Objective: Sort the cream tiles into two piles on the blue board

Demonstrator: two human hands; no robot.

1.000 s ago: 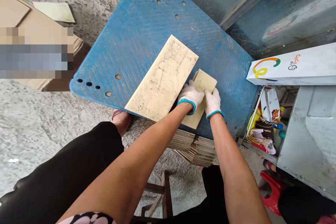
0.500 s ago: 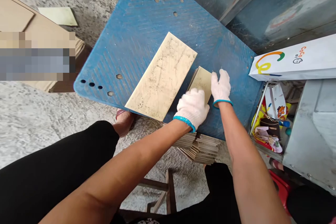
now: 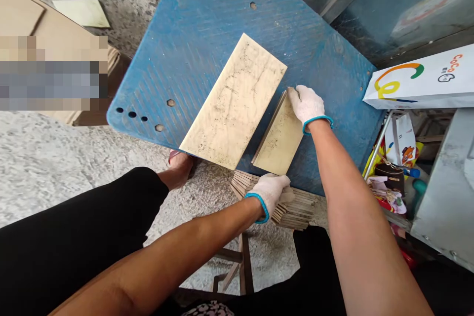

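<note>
A low stack of narrow cream boards [image 3: 279, 140] with speckled marks lies on the blue plastic surface [image 3: 200, 44]. My right hand [image 3: 308, 102], in a white knit glove with a blue cuff, grips the far right corner of this stack. At its near end is my left hand [image 3: 269, 191], gloved alike, fingers closed together against the end edge; the fingertips are partly hidden. To the left of the narrow stack lies a wider cream board [image 3: 235, 101], flat and apart from both hands.
Below the near edge rests a fanned stack of boards [image 3: 298, 207]. A cardboard box [image 3: 22, 15] stands at left, with a loose pale sheet [image 3: 83, 13] on the floor behind it. At right are a white paper bag [image 3: 418, 79] and a grey metal cabinet [image 3: 440, 182].
My left hand has moved from over the narrow boards down to their near end, uncovering their top. My right hand has closed in on the far corner. The view has shifted slightly.
</note>
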